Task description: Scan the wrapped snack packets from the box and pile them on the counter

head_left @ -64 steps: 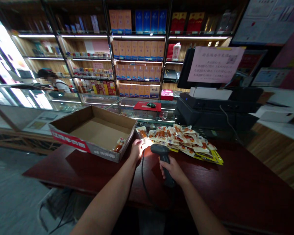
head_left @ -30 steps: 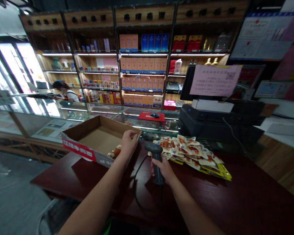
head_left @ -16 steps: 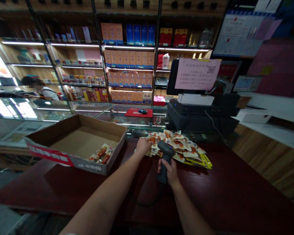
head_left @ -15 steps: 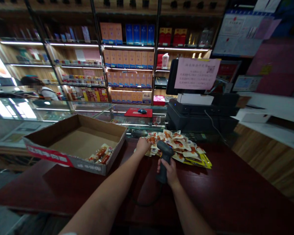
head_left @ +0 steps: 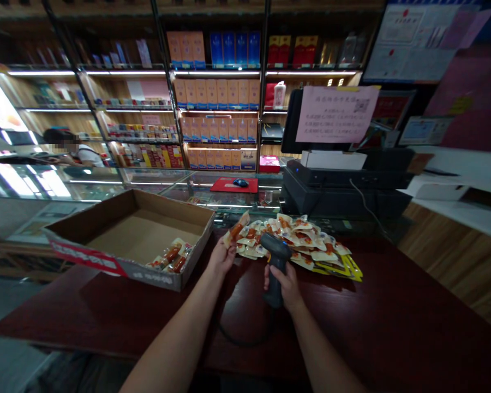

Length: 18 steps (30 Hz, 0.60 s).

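Observation:
My left hand (head_left: 223,256) is closed on one end of a packaged snack (head_left: 237,229), a clear and white packet with a reddish-brown, sausage-like piece inside, held up at a slant. My right hand (head_left: 285,284) is wrapped round the handle of a black barcode scanner (head_left: 275,267), whose head points up and away to the left. Behind the scanner lies a heap of similar snack packets (head_left: 306,237), with yellow packets (head_left: 346,267) at its right edge. Left of my hands stands an open cardboard box (head_left: 118,267) with a few such packets (head_left: 173,255) in its near right corner.
A dark red wooden table (head_left: 343,327) carries all this. Beyond it are a glass counter (head_left: 180,183) with a mouse (head_left: 240,183) on a red pad, and a monitor (head_left: 292,123) behind a pink notice. The scanner's cable (head_left: 237,341) loops over the table. A person (head_left: 71,147) is far left.
My left hand has drawn back from the heap toward me and left, lifting a snack packet from it. My right hand holds the scanner in nearly the same place. The view has shifted slightly.

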### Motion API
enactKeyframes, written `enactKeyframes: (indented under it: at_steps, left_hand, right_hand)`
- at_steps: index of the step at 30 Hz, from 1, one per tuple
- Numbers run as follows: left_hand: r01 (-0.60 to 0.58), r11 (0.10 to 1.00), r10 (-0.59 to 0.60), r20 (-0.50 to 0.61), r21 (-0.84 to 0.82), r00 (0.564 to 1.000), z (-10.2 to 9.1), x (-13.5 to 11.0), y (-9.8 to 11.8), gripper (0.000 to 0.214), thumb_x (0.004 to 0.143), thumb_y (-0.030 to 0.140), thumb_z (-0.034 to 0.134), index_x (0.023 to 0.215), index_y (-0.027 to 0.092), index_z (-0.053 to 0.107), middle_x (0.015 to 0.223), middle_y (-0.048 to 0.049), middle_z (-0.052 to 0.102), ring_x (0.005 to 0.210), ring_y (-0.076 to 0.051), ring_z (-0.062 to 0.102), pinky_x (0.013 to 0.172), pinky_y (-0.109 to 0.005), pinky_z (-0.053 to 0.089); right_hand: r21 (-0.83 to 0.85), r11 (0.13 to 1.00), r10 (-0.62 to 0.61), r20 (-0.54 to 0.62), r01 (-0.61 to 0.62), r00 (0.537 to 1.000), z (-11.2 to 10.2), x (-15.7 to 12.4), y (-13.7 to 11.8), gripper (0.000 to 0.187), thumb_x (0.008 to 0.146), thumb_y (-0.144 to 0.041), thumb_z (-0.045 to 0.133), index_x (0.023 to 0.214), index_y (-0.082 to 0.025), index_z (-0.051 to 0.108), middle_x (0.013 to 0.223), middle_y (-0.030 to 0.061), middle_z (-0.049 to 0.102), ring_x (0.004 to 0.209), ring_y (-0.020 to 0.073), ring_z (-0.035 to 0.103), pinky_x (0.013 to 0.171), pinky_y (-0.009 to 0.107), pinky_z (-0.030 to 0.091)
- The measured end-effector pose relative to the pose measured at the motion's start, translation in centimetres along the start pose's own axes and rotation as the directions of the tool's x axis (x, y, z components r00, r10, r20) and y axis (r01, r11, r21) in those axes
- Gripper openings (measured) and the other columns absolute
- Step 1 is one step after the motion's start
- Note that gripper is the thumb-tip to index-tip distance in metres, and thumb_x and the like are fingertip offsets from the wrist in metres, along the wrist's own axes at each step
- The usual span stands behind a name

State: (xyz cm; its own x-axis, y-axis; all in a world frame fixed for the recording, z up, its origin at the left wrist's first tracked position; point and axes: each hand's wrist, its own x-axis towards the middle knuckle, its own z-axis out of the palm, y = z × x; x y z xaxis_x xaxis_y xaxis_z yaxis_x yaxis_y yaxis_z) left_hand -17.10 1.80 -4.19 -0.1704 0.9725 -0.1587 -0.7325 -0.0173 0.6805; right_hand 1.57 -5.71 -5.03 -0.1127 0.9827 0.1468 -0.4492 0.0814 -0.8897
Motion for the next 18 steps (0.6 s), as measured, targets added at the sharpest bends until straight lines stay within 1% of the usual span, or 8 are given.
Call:
enactKeyframes:
  at_steps: [1, 3, 4, 6, 9, 13, 16, 18]
  left_hand:
    - [0.084, 0.987, -0.078, 0.05, -0.139, 0.996, -0.6, -0.3, -0.2, 0.021, 0.078, -0.001, 0.043, 0.089, 0.014, 0.054, 0.069, -0.0008, 0.054, 0.045, -0.001, 0.04, 0.039, -0.009, 0.026]
    - [0.205, 0.925, -0.176, 0.118, -0.319, 0.977, -1.3, -0.7, -0.7, 0.031, 0.082, -0.003, 0.033, 0.097, 0.014, 0.053, 0.076, -0.0039, 0.057, 0.045, 0.0, 0.041, 0.038, -0.007, 0.027]
    - [0.243, 0.897, -0.206, 0.137, -0.369, 0.969, -1.5, -0.9, -0.8, 0.034, 0.083, -0.004, 0.029, 0.099, 0.014, 0.052, 0.079, -0.0054, 0.058, 0.045, 0.0, 0.041, 0.038, -0.007, 0.029]
    - [0.287, 0.863, -0.242, 0.16, -0.416, 0.957, -1.6, -1.1, -1.0, 0.036, 0.084, -0.004, 0.025, 0.103, 0.013, 0.051, 0.084, -0.0073, 0.059, 0.044, 0.0, 0.04, 0.038, -0.007, 0.031]
    - [0.288, 0.855, -0.243, 0.158, -0.431, 0.957, -1.6, -1.0, -0.9, 0.04, 0.083, -0.006, 0.023, 0.105, 0.014, 0.05, 0.076, -0.0044, 0.056, 0.042, -0.001, 0.038, 0.037, -0.008, 0.033]
    - [0.252, 0.847, -0.193, 0.17, -0.468, 0.966, -1.9, -0.9, -0.8, 0.043, 0.079, -0.01, 0.021, 0.099, 0.015, 0.05, 0.065, 0.0006, 0.045, 0.041, -0.002, 0.037, 0.037, -0.007, 0.03]
    - [0.247, 0.846, -0.176, 0.191, -0.472, 0.966, -2.1, -0.9, -1.0, 0.036, 0.079, -0.009, 0.022, 0.089, 0.015, 0.048, 0.065, 0.0015, 0.043, 0.039, -0.001, 0.034, 0.036, -0.008, 0.029]
    - [0.251, 0.856, -0.171, 0.209, -0.453, 0.963, -2.1, -1.1, -1.1, 0.033, 0.08, -0.009, 0.024, 0.087, 0.015, 0.046, 0.066, 0.0016, 0.043, 0.038, 0.0, 0.033, 0.035, -0.008, 0.027]
  right_hand:
    - [-0.002, 1.0, 0.007, 0.022, -0.007, 1.0, 0.0, 0.0, 0.0, 0.031, 0.067, -0.039, 0.071, 0.082, -0.016, 0.057, 0.059, -0.0016, 0.061, 0.04, 0.0106, 0.053, 0.038, 0.024, 0.048]
    - [-0.015, 1.0, 0.02, 0.061, -0.019, 0.998, 0.1, -0.1, 0.1, 0.034, 0.067, -0.04, 0.07, 0.088, -0.016, 0.057, 0.06, -0.0019, 0.061, 0.039, 0.0104, 0.052, 0.037, 0.024, 0.048]
    - [-0.024, 0.999, 0.027, 0.077, -0.026, 0.997, 0.2, -0.2, 0.2, 0.035, 0.068, -0.04, 0.07, 0.09, -0.016, 0.057, 0.06, -0.002, 0.061, 0.039, 0.0103, 0.052, 0.037, 0.024, 0.047]
    - [-0.04, 0.999, 0.04, 0.104, -0.036, 0.994, 0.3, -0.4, 0.3, 0.037, 0.068, -0.039, 0.07, 0.093, -0.017, 0.056, 0.061, -0.0024, 0.061, 0.039, 0.0105, 0.053, 0.037, 0.024, 0.047]
    - [-0.073, 0.996, 0.058, 0.113, -0.05, 0.992, 0.5, -0.4, 0.3, 0.036, 0.068, -0.039, 0.07, 0.093, -0.017, 0.055, 0.061, -0.003, 0.061, 0.04, 0.0111, 0.053, 0.038, 0.025, 0.047]
    - [-0.137, 0.989, 0.062, 0.008, -0.061, 0.998, 0.5, 0.0, 0.1, 0.031, 0.066, -0.042, 0.069, 0.077, -0.017, 0.054, 0.054, -0.0032, 0.059, 0.038, 0.0106, 0.051, 0.038, 0.024, 0.045]
    - [-0.184, 0.981, 0.059, -0.054, -0.068, 0.997, 0.4, 0.2, 0.0, 0.031, 0.064, -0.043, 0.069, 0.071, -0.018, 0.052, 0.049, -0.004, 0.057, 0.036, 0.0105, 0.05, 0.037, 0.023, 0.044]
    - [-0.218, 0.973, 0.059, -0.073, -0.073, 0.996, 0.4, 0.3, 0.0, 0.031, 0.064, -0.043, 0.069, 0.068, -0.018, 0.051, 0.045, -0.0047, 0.055, 0.034, 0.0106, 0.049, 0.036, 0.023, 0.044]
